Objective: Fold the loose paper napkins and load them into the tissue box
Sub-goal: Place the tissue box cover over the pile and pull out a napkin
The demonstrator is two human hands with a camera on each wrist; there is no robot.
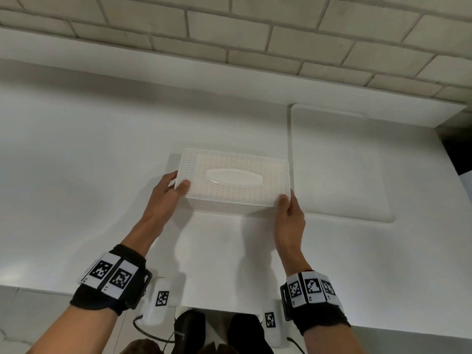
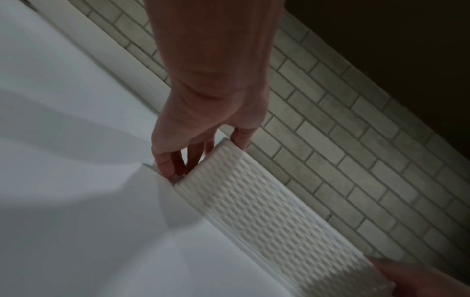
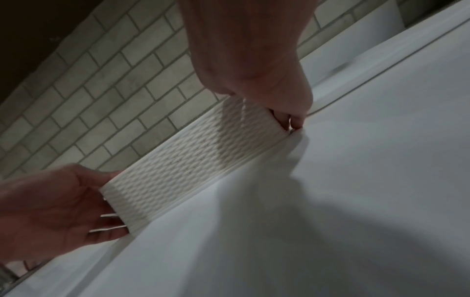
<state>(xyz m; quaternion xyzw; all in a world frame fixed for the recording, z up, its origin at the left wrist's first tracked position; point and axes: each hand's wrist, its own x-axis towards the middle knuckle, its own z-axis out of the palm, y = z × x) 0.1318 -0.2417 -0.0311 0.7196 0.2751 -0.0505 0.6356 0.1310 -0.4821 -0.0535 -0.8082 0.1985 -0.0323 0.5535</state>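
Note:
A white plastic tissue box (image 1: 233, 182) with a woven pattern and an oval slot on top sits on the white counter. My left hand (image 1: 176, 185) grips its left end, thumb on the lid and fingers down the side. My right hand (image 1: 287, 203) grips the near right corner the same way. A white paper napkin (image 1: 224, 251) lies flat under the box and reaches toward me. The left wrist view shows the box's side (image 2: 267, 211) with my left fingers (image 2: 167, 166) at the napkin's edge. In the right wrist view the napkin (image 3: 297, 144) bunches beside the box (image 3: 193, 164).
A white rectangular board (image 1: 339, 162) lies just right of the box. A grey brick wall (image 1: 229, 34) with a low white ledge runs behind. A dark gap (image 1: 457, 154) opens at the far right. The counter's front edge (image 1: 38, 290) is close to my wrists.

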